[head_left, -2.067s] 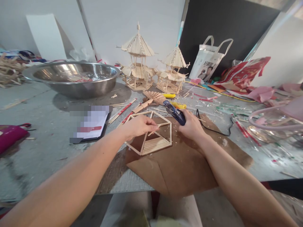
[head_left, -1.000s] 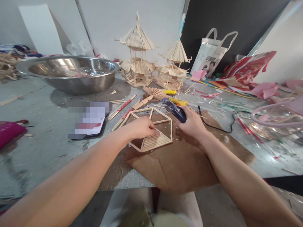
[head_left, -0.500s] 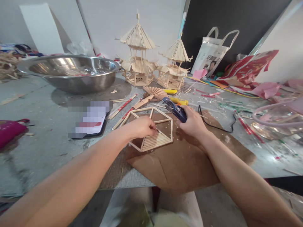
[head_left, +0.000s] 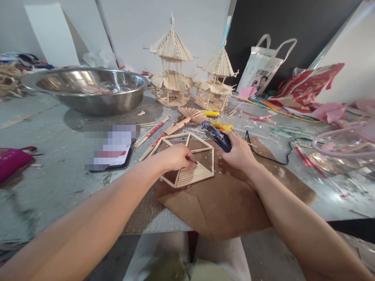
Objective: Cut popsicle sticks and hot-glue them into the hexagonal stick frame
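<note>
A hexagonal frame of thin wooden sticks [head_left: 213, 162] lies on a brown paper sheet [head_left: 231, 207]; parallel sticks fill its near triangular section. Over that section, my left hand [head_left: 180, 157] is closed in a pinch, its fingertips at the inner end of the stick rows. Whatever is between those fingertips is too small and hidden to make out. Wrapped in my right hand [head_left: 238, 150] is a dark blue hot glue gun [head_left: 218, 137], its front end pointing left above the far right side of the frame. A black cord [head_left: 272, 159] lies behind that hand.
Two stick-built pagodas [head_left: 172, 74] stand at the back. Left are a wide metal basin [head_left: 99, 103] and a phone [head_left: 114, 150]. Yellow-handled cutters [head_left: 221, 125] and a folded paper piece [head_left: 191, 115] lie beyond the frame. Bags and plastic scraps cover the right side.
My left fingertips have shifted very slightly right over the filled section. My right hand and the glue gun stay almost where they were.
</note>
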Demonstrator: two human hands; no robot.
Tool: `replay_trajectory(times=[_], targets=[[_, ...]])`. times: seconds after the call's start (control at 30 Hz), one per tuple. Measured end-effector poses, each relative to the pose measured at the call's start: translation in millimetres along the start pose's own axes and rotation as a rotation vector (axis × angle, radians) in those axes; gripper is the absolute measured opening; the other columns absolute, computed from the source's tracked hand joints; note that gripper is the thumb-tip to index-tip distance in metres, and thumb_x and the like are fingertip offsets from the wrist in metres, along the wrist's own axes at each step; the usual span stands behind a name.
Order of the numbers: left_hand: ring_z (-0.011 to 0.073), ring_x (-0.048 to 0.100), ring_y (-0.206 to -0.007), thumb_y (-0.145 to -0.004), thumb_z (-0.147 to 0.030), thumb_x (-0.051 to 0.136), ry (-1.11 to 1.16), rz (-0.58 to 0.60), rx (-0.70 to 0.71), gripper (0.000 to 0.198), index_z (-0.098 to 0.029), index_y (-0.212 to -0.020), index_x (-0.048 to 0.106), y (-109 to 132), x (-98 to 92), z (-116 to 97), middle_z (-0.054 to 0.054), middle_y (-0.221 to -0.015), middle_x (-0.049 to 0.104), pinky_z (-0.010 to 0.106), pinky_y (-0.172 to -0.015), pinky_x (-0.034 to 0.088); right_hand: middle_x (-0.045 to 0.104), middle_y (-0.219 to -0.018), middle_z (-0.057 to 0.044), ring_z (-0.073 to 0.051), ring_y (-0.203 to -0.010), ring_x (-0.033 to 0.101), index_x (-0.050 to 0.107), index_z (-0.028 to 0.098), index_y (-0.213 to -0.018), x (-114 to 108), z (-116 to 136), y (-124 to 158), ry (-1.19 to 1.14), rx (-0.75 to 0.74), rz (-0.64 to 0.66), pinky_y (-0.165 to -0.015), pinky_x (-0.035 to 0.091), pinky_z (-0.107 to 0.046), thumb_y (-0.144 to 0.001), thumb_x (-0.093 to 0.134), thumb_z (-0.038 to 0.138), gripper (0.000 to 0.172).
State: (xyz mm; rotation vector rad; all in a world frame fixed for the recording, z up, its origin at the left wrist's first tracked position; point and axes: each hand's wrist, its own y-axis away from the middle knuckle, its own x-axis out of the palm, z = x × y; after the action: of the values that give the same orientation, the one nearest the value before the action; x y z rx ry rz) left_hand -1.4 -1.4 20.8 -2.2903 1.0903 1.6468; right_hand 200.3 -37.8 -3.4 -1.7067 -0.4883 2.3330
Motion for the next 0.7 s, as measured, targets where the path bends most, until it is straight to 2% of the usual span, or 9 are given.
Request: replay_trajectory(times=[0.33,0.63,0.7], targets=[[0.0108,0.052,-0.060,-0.063,-0.034,0.054,-0.008,-0.020,0.002,0.028,-0.015,-0.079,0.067,0.2,0.7,-3.3,0.002,-0.072,0.065,0.020,-0.055,0.034,0.059,-0.095,-0.008,-0.024,-0.084,0.055,0.046,0.020,-0.107,0.7,0.6,0.2,0.003,-0.001,0.003,-0.071,0.043,-0.037,-0.062,0.048,0.028,0.046],[0.0078,0.039,-0.045,-0.067,-0.039,0.047,-0.028,-0.007,0.017,0.033,-0.015,-0.073,0.067,2.1,-0.6,1.9,-0.001,-0.052,0.054,0.021,-0.046,0.027,0.059,-0.098,-0.008,-0.024,-0.085,0.055,0.045,0.019,-0.110,1.1,-1.5,0.2,0.008,-0.013,0.003,-0.073,0.042,-0.036,-0.061,0.049,0.027,0.050],[0.0081,0.039,-0.046,-0.067,-0.037,0.046,-0.031,0.003,0.032,0.032,-0.015,-0.075,0.068,2.3,-1.5,3.2,-0.001,-0.052,0.055,0.021,-0.046,0.028,0.059,-0.098,-0.008,-0.024,-0.086,0.055,0.045,0.019,-0.109,0.6,-1.1,0.2,0.007,-0.011,0.003,-0.073,0.042,-0.036,-0.061,0.049,0.027,0.049]])
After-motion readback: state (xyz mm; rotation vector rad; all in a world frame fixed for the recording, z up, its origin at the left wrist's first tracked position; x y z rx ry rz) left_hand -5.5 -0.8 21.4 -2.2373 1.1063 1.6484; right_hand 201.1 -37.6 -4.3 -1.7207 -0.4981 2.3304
